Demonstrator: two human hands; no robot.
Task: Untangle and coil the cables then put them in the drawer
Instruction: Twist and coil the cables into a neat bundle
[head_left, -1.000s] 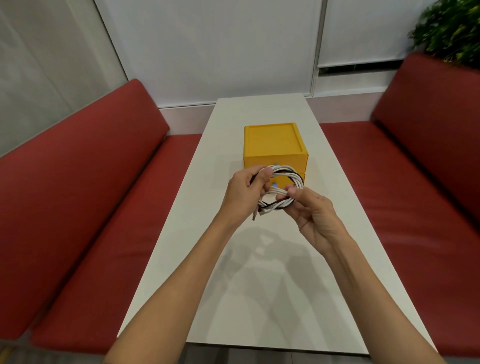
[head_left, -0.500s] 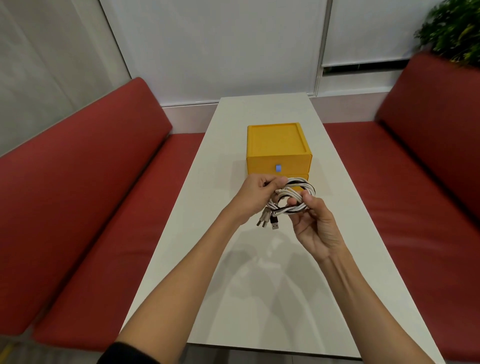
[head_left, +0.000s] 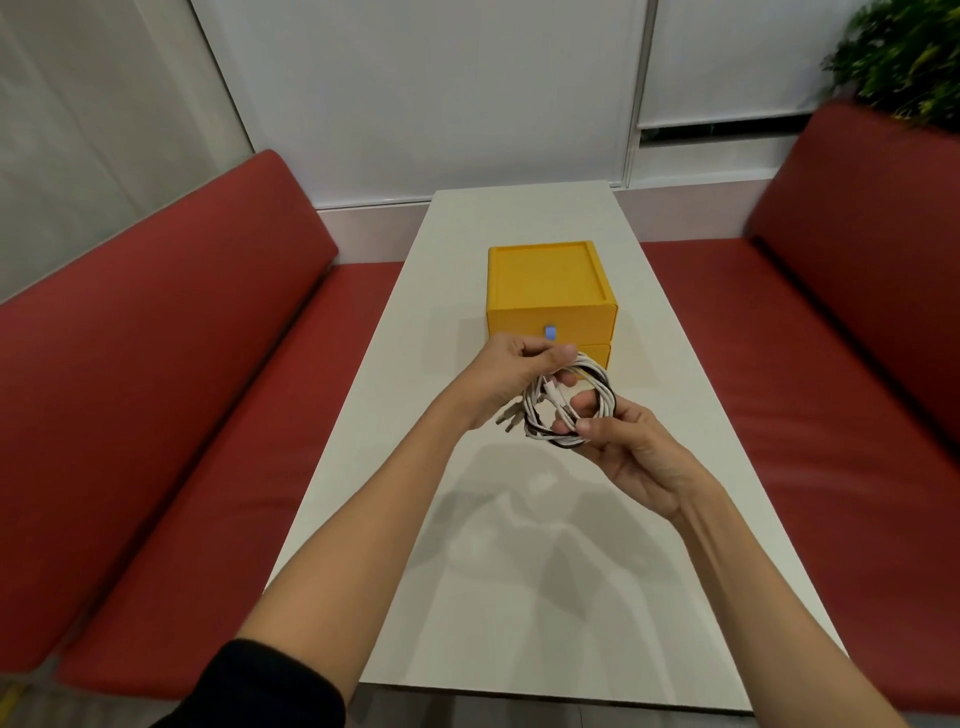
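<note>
We cannot count the cables (head_left: 602, 395): white and dark strands overlap in one coil, and part of it lies behind the thumb and fingers of the right hand (head_left: 631, 457). The plugs (head_left: 508, 420) hanging at the coil's nine o'clock are too blurred for us to tell their type. The left hand (head_left: 511, 376) covers most of the lower drawer (head_left: 595, 351) of the yellow box (head_left: 550, 280), so its front stays largely hidden from us. At one o'clock the plant (head_left: 904, 57) is smeared and cut by the top and right edges. At seven o'clock the dark sleeve (head_left: 270, 686) runs off the bottom edge.
</note>
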